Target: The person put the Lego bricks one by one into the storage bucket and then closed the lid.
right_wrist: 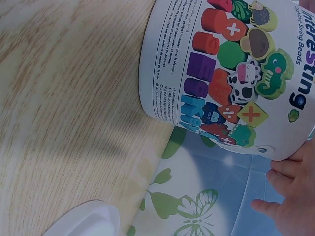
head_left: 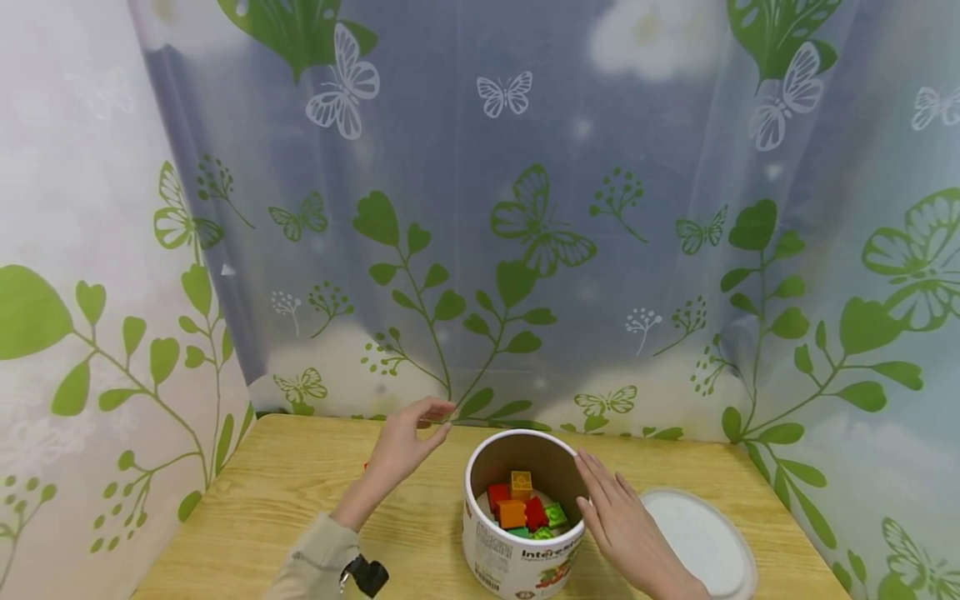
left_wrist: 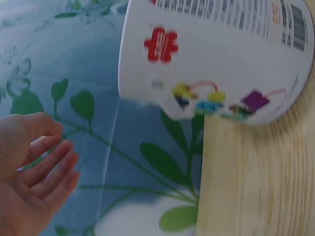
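Note:
A round white tub [head_left: 487,542] with a printed label stands upright on the table. Inside it lie several coloured blocks, among them a yellow-orange block [head_left: 521,485], an orange block [head_left: 512,513] and a light green block [head_left: 555,515]. My right hand [head_left: 626,533] has its straight fingers at the tub's right rim, and the right wrist view shows the fingertips against the tub's upper wall. Left of the tub, my left hand [head_left: 405,446] is raised over the back of the table, thumb and fingers apart. Nothing lies in its palm in the left wrist view.
A round white lid [head_left: 701,542] lies on the wooden table [head_left: 247,500], right of the tub and partly behind my right hand. A tiny red thing [head_left: 366,467] shows beside my left wrist. A curtain [head_left: 465,333] with leaves and butterflies hangs behind the table.

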Tool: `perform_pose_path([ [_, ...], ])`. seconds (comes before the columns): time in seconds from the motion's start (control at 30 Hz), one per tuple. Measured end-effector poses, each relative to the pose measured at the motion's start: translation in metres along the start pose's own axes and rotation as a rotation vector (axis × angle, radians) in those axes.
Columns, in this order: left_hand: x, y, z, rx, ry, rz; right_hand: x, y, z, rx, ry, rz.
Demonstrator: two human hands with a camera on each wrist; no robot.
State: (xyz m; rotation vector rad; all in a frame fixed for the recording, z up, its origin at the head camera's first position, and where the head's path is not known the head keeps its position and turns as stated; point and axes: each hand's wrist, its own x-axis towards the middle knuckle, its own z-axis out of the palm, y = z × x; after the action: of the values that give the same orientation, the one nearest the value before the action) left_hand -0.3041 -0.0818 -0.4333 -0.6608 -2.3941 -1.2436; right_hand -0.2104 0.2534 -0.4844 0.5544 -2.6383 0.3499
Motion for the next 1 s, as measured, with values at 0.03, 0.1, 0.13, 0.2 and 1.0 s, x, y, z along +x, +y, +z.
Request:
perform_pose_path([
  [0.03,0.000,-0.006,-0.003,0.006,0.006,-0.017,0.000,0.000,0.000,-0.001,0.001,0.000],
  [0.1,0.000,-0.018,-0.009,0.020,0.012,-0.048,0.000,0.000,0.000,-0.004,0.004,0.000],
  [0.13,-0.001,-0.025,-0.012,0.029,0.018,-0.061,0.000,0.000,0.000,-0.004,0.006,-0.001],
  [0.2,-0.002,-0.040,-0.015,0.051,0.023,-0.084,0.000,0.000,0.000,-0.006,0.009,-0.001],
  [1.0,-0.038,-0.137,-0.013,0.240,-0.104,-0.307,0.000,0.002,0.002,-0.012,0.013,-0.006],
])
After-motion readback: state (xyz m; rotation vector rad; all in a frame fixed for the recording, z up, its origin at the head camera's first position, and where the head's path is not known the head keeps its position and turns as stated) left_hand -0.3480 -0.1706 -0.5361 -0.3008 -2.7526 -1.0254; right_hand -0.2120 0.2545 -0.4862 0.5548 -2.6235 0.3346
